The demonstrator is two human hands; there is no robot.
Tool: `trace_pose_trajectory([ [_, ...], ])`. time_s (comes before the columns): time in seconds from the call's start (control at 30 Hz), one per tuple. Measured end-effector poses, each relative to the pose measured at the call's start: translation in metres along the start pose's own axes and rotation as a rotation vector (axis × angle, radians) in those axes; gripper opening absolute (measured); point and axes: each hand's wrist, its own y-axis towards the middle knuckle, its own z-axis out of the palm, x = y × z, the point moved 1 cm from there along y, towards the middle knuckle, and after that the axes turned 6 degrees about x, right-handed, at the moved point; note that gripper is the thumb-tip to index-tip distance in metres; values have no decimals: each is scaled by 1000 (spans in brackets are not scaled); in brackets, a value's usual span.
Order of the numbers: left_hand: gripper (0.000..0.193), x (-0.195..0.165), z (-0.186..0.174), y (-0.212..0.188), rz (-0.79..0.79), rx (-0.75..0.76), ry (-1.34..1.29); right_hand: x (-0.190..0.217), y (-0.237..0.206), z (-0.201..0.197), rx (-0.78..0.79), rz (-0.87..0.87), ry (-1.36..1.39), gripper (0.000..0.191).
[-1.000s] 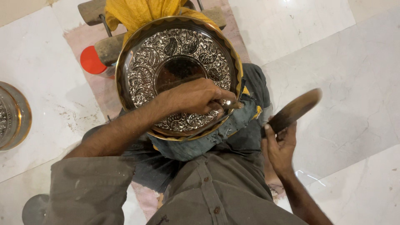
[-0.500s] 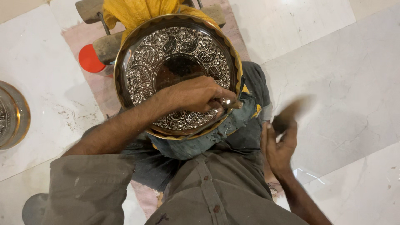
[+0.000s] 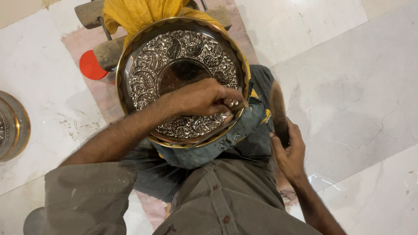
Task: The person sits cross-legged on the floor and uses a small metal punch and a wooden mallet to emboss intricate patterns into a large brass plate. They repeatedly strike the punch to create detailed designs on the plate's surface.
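One round metal plate (image 3: 183, 48) with a gold-coloured rim and a silver embossed leaf-and-flower pattern rests tilted on the person's lap, on a blue-grey cloth (image 3: 204, 150) that bulges out under its lower edge. Its plain dark centre is partly hidden by the left hand (image 3: 202, 98), which lies across the lower right of the plate with the fingers pinched together near the rim; rings show on the fingers, and whatever small tool they may be clenching is too hidden to tell. The right hand (image 3: 291, 152) sits just beside the lap, to the right of the plate, wrapped around the lower end of one dark, blurred mallet-like tool (image 3: 278, 111) that rises close to the plate's right edge.

Behind the plate, one yellow cloth (image 3: 139, 13) drapes over a wooden block (image 3: 109, 52) with thin metal rods; a second wooden piece (image 3: 89, 13) lies above it. One small red round lid or can (image 3: 91, 66) stands just left of the block, on a worn pinkish mat (image 3: 87, 39) spread over the pale marble floor (image 3: 348, 87). At the far left edge, one more gold-rimmed metal plate (image 3: 11, 126) is cut off by the frame, well apart from the hands. A grey-brown buttoned shirt (image 3: 217, 204) fills the bottom of the view
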Motion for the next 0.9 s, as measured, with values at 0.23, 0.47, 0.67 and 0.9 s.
trace_pose_trajectory([
  [0.23, 43, -3, 1, 4, -3, 39, 74, 5, 0, 4, -25, 54, 85, 49],
  [0.47, 44, -3, 2, 5, 27, 33, 120, 9, 3, 1, -63, -175, -44, 54],
  [0.67, 41, -3, 2, 6, 9, 60, 178, 3, 1, 2, -92, -100, -166, 54],
  [0.9, 46, -4, 0, 8, 60, 42, 189, -6, 0, 4, -66, -81, -168, 60],
])
